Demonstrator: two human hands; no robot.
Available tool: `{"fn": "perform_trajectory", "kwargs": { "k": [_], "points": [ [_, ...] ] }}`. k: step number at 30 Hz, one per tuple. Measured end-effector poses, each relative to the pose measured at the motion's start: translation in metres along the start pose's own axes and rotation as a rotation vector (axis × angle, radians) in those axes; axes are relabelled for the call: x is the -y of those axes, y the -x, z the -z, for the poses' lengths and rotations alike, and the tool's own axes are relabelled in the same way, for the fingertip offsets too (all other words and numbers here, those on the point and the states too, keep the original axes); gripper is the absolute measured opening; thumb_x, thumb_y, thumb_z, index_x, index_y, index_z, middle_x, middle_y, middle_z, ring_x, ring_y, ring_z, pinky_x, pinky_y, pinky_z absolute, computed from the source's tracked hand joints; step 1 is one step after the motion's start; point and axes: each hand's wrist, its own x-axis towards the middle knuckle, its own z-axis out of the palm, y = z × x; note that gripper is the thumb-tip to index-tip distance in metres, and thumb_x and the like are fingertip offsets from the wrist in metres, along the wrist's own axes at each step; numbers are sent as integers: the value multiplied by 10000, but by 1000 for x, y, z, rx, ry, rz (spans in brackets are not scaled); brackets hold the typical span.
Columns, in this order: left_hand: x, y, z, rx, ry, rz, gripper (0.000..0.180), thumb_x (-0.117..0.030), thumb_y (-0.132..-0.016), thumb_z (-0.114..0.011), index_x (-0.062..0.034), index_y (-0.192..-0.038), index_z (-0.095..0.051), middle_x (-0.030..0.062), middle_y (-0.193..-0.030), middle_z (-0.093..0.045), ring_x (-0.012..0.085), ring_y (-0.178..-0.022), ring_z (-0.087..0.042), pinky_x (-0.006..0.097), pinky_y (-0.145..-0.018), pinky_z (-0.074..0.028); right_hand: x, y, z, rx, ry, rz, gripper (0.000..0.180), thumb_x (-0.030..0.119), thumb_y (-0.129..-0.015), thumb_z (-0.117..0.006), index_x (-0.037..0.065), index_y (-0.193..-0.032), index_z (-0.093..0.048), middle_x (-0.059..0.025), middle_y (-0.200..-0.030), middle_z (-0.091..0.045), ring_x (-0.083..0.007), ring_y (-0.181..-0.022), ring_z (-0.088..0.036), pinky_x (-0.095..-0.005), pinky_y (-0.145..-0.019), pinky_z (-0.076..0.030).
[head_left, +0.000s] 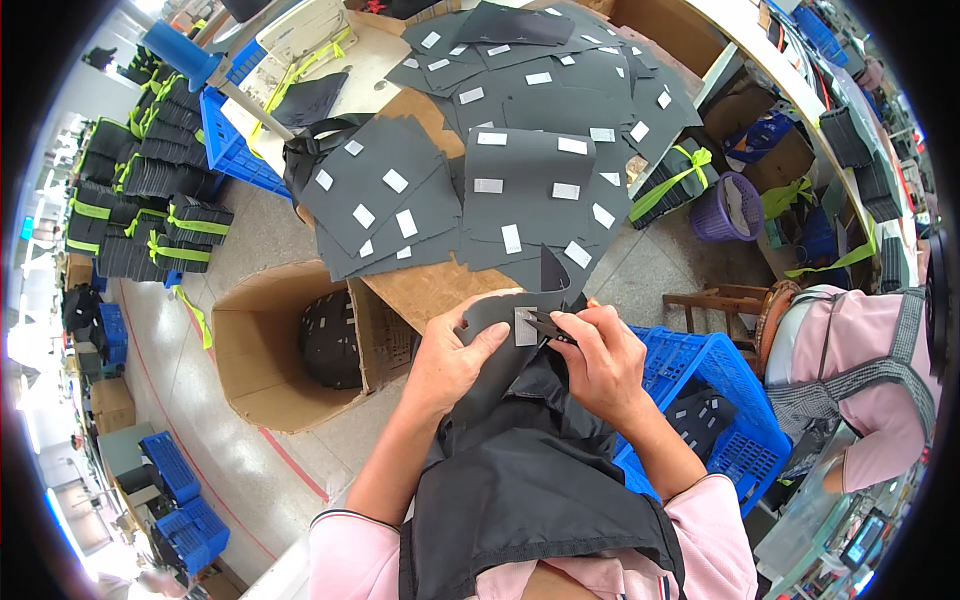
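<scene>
My left hand (pixel 447 362) grips a curved black fabric piece (pixel 492 372) above my lap, thumb pressed on its face beside a white label (pixel 525 330). In my right hand (pixel 606 362) is a pair of dark thread snips (pixel 547 325), closed between thumb and fingers, with the tips at the label's right edge. Whether the blades touch a thread is too small to tell. Just beyond my hands, flat black pieces with white labels lie overlapped on the table, among them a near stack (pixel 528 215) and a left stack (pixel 385 185).
A cardboard box (pixel 245 340) holding black pieces stands left of my lap. At my right is a blue crate (pixel 690 350) with labelled pieces in it. A purple basket (pixel 725 215) and a wooden stool (pixel 725 303) stand farther right, near another person in pink (pixel 865 345). Tied black bundles (pixel 150 180) fill the far left.
</scene>
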Motion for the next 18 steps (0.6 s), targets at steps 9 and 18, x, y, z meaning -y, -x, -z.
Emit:
{"fn": "perform_trajectory", "kwargs": {
  "k": [9,18],
  "points": [
    [1,0,6,68,-10,26,294,-24,-847,-559,4,-1139,-588,49,-1010,-638,109,-927,-565,254,-862,-435,1,7,-5,-28,-2,-3,399,59,-649,-723,70,-1030,-606,-54,-816,-537,-205,-616,-540,-301,-524,-429],
    [5,-2,9,88,-7,96,323,-79,-837,-627,20,-1141,-584,58,-1009,-642,116,-917,-581,246,-845,-452,5,11,3,-10,30,0,341,49,-652,-721,60,-979,-625,-53,-786,-539,-210,-608,-545,-298,-533,-438]
  ]
}}
